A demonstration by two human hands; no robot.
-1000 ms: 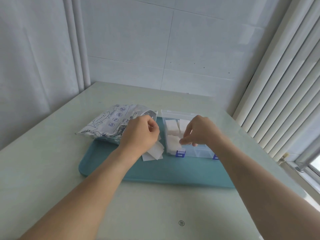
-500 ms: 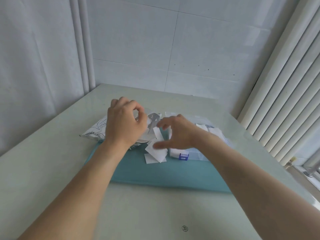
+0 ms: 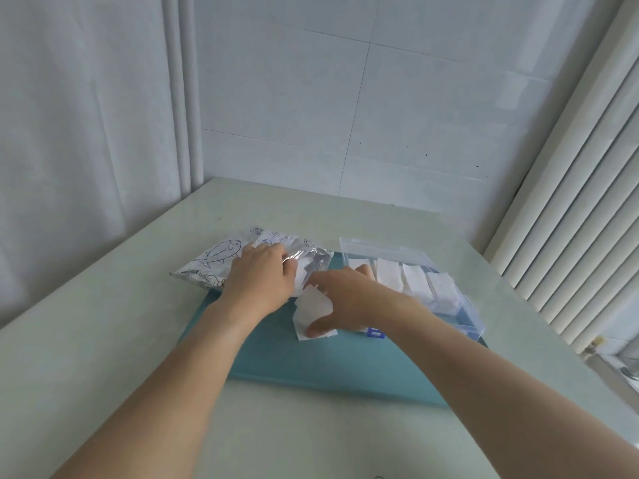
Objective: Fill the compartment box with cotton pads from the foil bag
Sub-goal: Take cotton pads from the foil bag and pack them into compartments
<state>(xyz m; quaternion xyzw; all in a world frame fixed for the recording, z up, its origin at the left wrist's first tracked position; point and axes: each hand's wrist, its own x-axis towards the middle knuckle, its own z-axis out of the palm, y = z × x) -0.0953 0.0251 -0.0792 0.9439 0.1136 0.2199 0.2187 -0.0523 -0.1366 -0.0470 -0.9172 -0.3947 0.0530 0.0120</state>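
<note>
one foil bag (image 3: 224, 262) lies left of the compartment box (image 3: 446, 292), left hand (image 3: 262, 280) gripping its mouth; right hand (image 3: 340, 299) pinches loose cotton pads (image 3: 313, 311) between them; four pad stacks fill the box.

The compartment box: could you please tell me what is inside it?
White cotton pads fill several sections of the compartment box; the right hand covers its near left end, so that part's contents cannot be seen.

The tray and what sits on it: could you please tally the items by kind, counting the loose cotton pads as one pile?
Teal tray: 1
Foil bag: 1
Clear compartment box: 1
Pile of loose cotton pads: 1
Total: 4
</note>
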